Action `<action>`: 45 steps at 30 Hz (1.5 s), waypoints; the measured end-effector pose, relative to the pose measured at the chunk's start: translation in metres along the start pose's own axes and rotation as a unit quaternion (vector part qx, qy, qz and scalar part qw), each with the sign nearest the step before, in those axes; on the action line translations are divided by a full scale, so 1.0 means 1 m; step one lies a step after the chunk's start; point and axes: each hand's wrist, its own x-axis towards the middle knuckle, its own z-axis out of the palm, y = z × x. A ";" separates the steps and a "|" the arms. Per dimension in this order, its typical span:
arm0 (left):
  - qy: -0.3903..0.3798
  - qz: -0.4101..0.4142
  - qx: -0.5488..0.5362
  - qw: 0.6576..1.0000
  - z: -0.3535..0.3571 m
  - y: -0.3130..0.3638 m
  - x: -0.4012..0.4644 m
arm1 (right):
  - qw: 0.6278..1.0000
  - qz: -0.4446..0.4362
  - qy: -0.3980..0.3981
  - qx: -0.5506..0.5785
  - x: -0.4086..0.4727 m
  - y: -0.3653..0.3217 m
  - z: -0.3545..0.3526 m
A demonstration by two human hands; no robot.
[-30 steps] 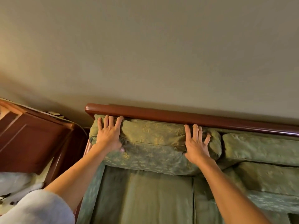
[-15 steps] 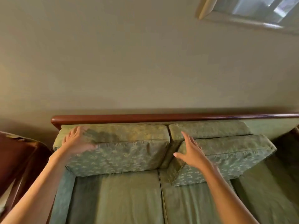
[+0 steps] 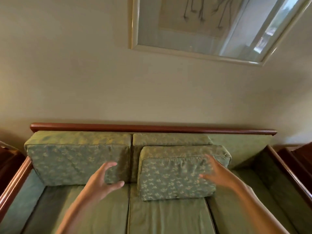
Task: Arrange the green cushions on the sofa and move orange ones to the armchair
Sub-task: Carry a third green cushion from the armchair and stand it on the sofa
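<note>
Both hands came off the cushions. The left hand (image 3: 103, 180) and right hand (image 3: 217, 173) now hover in front, fingers spread.

Only two bare forearms and hands of the person show, coming in from the near edge. The left hand (image 3: 101, 181) is in sharp focus: slim fingers, short plain nails, a rounded thumb tip. No ring, watch or band shows on it or on its wrist. The left forearm is uncovered along all of its visible length. The right hand (image 3: 217, 174) is smeared by motion blur, so its nails and finger details cannot be made out. Its forearm is likewise bare, with no sleeve edge visible on either side.
</note>
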 end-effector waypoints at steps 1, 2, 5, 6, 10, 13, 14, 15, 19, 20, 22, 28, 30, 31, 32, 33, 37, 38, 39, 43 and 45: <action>0.000 0.011 -0.003 1.000 0.015 0.020 0.002 | 1.000 -0.020 0.001 -0.007 -0.004 0.000 -0.008; -0.003 0.023 0.001 1.000 0.033 0.042 0.003 | 0.999 -0.031 -0.001 -0.006 -0.009 0.005 -0.018; -0.013 0.043 0.016 0.999 0.081 0.099 0.000 | 0.998 -0.058 0.011 0.002 -0.020 0.024 -0.045; -0.016 0.047 0.022 0.999 0.093 0.113 0.000 | 0.998 -0.068 0.013 -0.002 -0.020 0.032 -0.051; -0.027 0.048 0.058 0.997 0.120 0.145 0.012 | 0.995 -0.098 0.005 -0.014 -0.008 0.058 -0.066; -0.035 0.033 0.090 0.995 0.132 0.150 0.027 | 0.992 -0.118 0.001 -0.032 0.009 0.069 -0.068; -0.040 0.031 0.098 0.994 0.135 0.150 0.035 | 0.991 -0.124 -0.002 -0.039 0.017 0.073 -0.067; -0.043 0.031 0.106 0.993 0.139 0.150 0.044 | 0.991 -0.129 -0.006 -0.047 0.026 0.077 -0.066; -0.053 0.007 0.137 0.989 0.160 0.140 0.090 | 0.988 -0.111 -0.020 -0.104 0.074 0.089 -0.061; -0.054 -0.001 0.140 0.989 0.165 0.137 0.103 | 0.985 -0.110 -0.025 -0.129 0.088 0.091 -0.059; -0.061 -0.006 0.148 0.987 0.178 0.133 0.134 | 0.977 -0.111 -0.032 -0.177 0.120 0.093 -0.053; -0.097 -0.061 0.276 0.954 0.229 0.111 0.219 | 0.957 -0.097 -0.056 -0.267 0.216 0.116 -0.027; -0.099 -0.064 0.384 0.916 0.248 0.099 0.226 | 0.944 -0.094 -0.058 -0.311 0.228 0.125 -0.014; -0.092 -0.059 0.428 0.897 0.257 0.095 0.225 | 0.936 -0.100 -0.046 -0.335 0.227 0.129 -0.007; -0.085 -0.058 0.456 0.884 0.264 0.094 0.221 | 0.929 -0.109 -0.033 -0.351 0.222 0.132 0.000; -0.080 -0.060 0.468 0.878 0.271 0.092 0.216 | 0.924 -0.122 -0.022 -0.362 0.217 0.135 0.006; -0.067 -0.019 0.474 0.878 0.289 0.081 0.191 | 0.922 -0.177 -0.018 -0.343 0.199 0.158 0.016; -0.069 -0.011 0.476 0.877 0.290 0.080 0.188 | 0.925 -0.184 -0.019 -0.331 0.198 0.163 0.016; -0.070 0.002 0.476 0.877 0.290 0.079 0.187 | 0.929 -0.189 -0.019 -0.319 0.197 0.166 0.015; -0.082 0.000 0.461 0.884 0.286 0.103 0.190 | 0.937 -0.202 -0.018 -0.285 0.194 0.172 -0.003; -0.077 0.011 0.470 0.879 0.294 0.120 0.187 | 0.940 -0.206 -0.021 -0.271 0.189 0.187 -0.013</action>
